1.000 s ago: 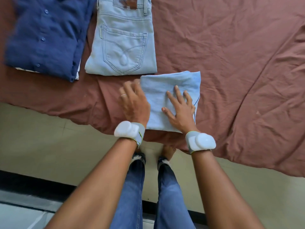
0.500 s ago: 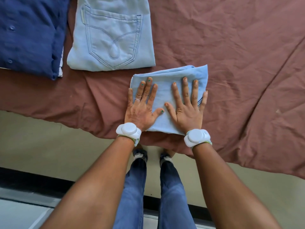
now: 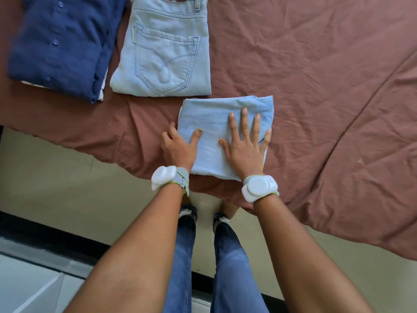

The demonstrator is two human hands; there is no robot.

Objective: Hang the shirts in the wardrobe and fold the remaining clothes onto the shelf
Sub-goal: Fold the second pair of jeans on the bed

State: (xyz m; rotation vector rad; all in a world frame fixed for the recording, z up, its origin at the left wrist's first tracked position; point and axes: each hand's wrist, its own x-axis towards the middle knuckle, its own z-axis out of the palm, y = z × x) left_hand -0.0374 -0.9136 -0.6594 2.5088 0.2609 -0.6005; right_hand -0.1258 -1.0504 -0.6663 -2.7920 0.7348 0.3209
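A folded light-blue garment [image 3: 212,118] lies on the brown bedsheet [image 3: 327,91] near the bed's front edge. My left hand [image 3: 178,146] is at the garment's left edge. Its thumb lies on top and its fingers curl down along and under that edge. My right hand [image 3: 244,143] presses flat on the right half of the garment with fingers spread. Folded light-blue jeans [image 3: 162,53], back pocket up, lie just behind it. A folded navy button shirt [image 3: 58,41] lies at the far left, on top of a white patterned piece.
The bedsheet is wrinkled and stretches bare to the right and back. Beige floor [image 3: 67,181] runs below the bed's front edge, with a dark strip and pale tiles nearer. My legs in blue jeans [image 3: 185,256] stand against the bed.
Both hands lay flat on the garment half a second ago. My left hand has slid to its left edge, leaving only the thumb on top. My right hand stays pressed flat.
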